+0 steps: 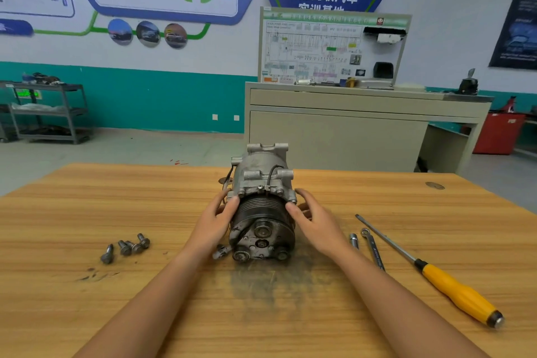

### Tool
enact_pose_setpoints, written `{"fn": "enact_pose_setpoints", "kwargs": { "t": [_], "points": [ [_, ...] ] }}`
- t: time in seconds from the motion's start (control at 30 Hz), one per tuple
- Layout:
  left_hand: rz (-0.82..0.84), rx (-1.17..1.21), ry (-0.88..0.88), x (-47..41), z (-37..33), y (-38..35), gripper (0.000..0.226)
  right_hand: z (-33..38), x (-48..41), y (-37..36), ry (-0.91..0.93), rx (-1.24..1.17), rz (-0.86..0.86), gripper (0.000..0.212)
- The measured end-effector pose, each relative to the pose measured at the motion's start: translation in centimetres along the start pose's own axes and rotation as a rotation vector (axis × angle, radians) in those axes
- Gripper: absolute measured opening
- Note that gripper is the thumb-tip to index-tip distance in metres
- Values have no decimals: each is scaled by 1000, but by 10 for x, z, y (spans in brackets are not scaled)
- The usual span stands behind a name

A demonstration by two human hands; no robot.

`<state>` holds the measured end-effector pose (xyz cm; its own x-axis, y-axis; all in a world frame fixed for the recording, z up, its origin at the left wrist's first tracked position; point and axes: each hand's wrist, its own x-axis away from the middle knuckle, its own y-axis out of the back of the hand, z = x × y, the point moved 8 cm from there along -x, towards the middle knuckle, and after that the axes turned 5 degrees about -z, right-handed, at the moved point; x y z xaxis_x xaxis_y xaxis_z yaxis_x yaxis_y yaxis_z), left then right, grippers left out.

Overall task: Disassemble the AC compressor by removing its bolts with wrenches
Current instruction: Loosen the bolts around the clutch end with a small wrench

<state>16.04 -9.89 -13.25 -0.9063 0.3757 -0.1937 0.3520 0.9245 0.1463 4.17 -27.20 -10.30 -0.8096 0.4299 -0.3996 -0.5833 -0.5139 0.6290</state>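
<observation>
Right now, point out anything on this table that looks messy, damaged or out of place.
A dark, grimy smear stains the table just in front of the compressor, with smaller dark streaks near the loose bolts. Nothing looks broken or tipped over.

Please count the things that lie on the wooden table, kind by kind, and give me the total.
compressor: 1
loose bolts: 4
wrench: 1
screwdriver: 1
socket: 1
Total: 8
</observation>
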Motion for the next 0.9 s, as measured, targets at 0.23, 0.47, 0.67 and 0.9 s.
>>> {"fn": "enact_pose_setpoints", "kwargs": {
  "t": [0.23,0.47,0.67,0.9],
  "points": [
    [-11,-141,-129,-2,0,5,35,13,-13,5,177,311,6,58],
    [126,-322,-250,-4,-3,0,50,14,-13,6,251,293,-20,57],
    [91,-348,-311,-9,-3,-1,55,15,-13,3,232,210,3,65],
    [36,-251,-354,-20,-1,0,46,44,-38,2,241,-32,4,73]
  ]
}}
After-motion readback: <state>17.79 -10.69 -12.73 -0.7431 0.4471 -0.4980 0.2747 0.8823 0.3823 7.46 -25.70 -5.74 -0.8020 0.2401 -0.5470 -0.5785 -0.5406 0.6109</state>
